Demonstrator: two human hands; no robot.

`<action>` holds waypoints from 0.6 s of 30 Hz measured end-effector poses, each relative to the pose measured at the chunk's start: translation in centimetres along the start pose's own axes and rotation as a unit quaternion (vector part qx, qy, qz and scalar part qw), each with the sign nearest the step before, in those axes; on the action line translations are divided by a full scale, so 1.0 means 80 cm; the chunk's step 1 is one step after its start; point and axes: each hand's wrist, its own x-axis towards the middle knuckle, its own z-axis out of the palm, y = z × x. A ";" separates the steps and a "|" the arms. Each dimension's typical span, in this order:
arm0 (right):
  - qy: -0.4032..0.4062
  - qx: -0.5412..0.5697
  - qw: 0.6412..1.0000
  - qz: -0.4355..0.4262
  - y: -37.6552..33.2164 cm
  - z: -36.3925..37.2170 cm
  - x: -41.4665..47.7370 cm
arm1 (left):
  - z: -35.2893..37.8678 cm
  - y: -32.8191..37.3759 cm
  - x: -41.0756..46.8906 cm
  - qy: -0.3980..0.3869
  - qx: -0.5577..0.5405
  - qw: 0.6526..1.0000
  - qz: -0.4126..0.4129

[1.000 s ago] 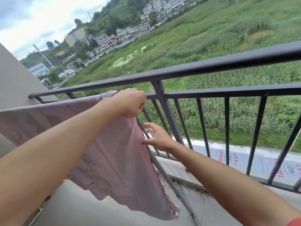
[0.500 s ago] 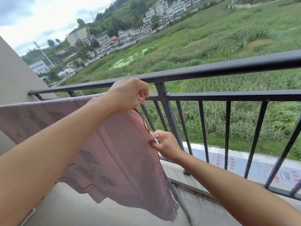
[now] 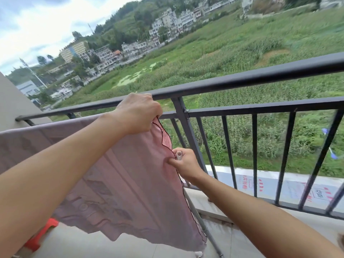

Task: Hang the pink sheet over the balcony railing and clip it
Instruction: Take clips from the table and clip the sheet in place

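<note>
While the pink sheet (image 3: 115, 175) hangs draped on the balcony's inner side below the railing (image 3: 242, 81), the left hand (image 3: 138, 113) is closed on its upper corner just beneath the top rail. Lower right, the right hand (image 3: 186, 164) pinches the sheet's dark-stitched side edge, with a small white clip (image 3: 179, 155) between its fingers.

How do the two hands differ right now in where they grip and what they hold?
The left hand is high, by the top rail, fisted on the sheet's upper corner; the right hand is lower, pinching the sheet's side edge. The right hand also holds a small white clip; the left holds only cloth. Both are closed on the same sheet edge.
</note>
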 end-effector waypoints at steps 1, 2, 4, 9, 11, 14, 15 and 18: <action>0.018 0.015 1.000 0.009 0.001 -0.004 0.002 | 0.003 0.000 0.003 0.000 0.005 1.000 0.014; 0.034 0.019 0.999 0.017 0.002 -0.008 0.002 | 0.006 0.002 0.006 -0.002 0.010 0.999 0.036; 0.047 0.010 0.999 0.017 0.005 -0.015 -0.002 | 0.010 0.010 0.015 -0.020 0.018 0.996 0.089; 0.107 0.032 0.994 -0.005 0.009 -0.011 -0.019 | 0.029 0.052 0.036 -0.073 0.038 0.983 0.166; 0.120 0.021 0.993 -0.007 0.009 -0.009 -0.026 | 0.041 0.055 0.042 -0.081 0.011 0.985 0.155; 0.133 -0.035 0.990 0.031 0.011 -0.012 -0.040 | 0.049 0.044 0.051 -0.141 -0.059 0.978 0.141; 0.143 -0.044 0.986 0.068 0.014 -0.016 -0.046 | 0.048 0.041 0.052 -0.149 -0.079 0.974 0.148; 0.164 -0.007 0.972 0.170 0.024 -0.034 -0.067 | 0.047 0.036 0.053 -0.144 -0.123 0.969 0.158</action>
